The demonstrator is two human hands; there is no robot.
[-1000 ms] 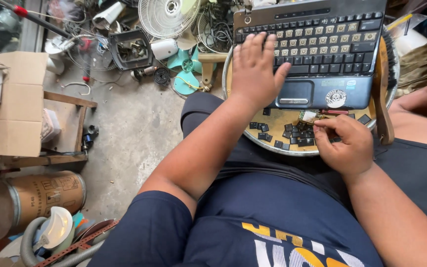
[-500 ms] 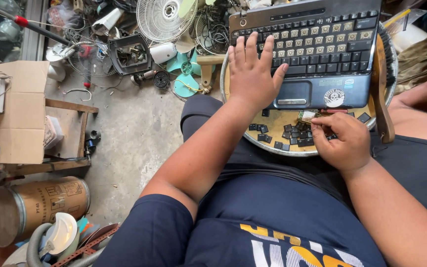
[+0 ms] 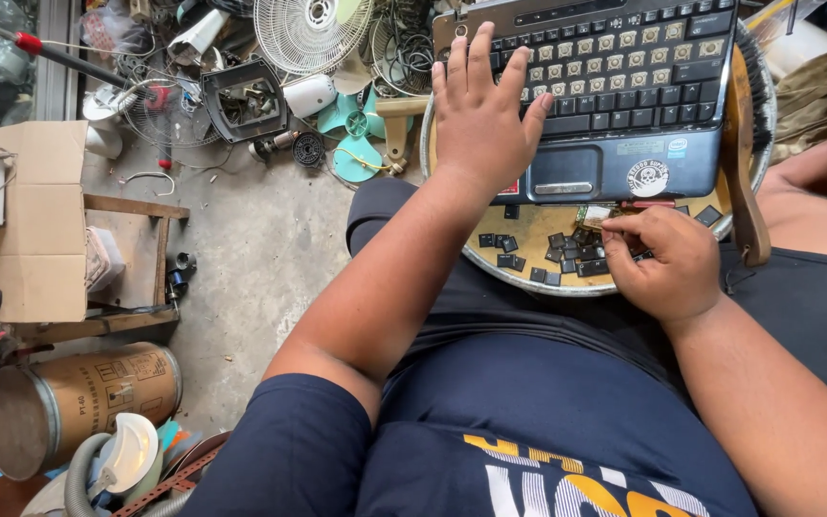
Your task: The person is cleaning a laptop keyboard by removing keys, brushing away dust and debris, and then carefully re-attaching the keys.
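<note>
The left hand [image 3: 480, 120] lies flat, fingers spread, on the laptop [image 3: 624, 96], many of whose key seats stand bare, while the right hand's [image 3: 667, 263] fingers pinch among loose keycaps [image 3: 567, 254] on the round tray [image 3: 490, 263], so keys look partly stripped.

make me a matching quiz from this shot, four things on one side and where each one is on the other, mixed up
Things
1. left hand
2. right hand
3. loose black keycaps
4. cardboard box

Places
A. on the round tray, in front of the laptop
B. at the far left, on the floor side
C. flat on the left part of the laptop keyboard
D. over the pile of keycaps, fingers pinched together

Pairs: 1-C, 2-D, 3-A, 4-B
</note>
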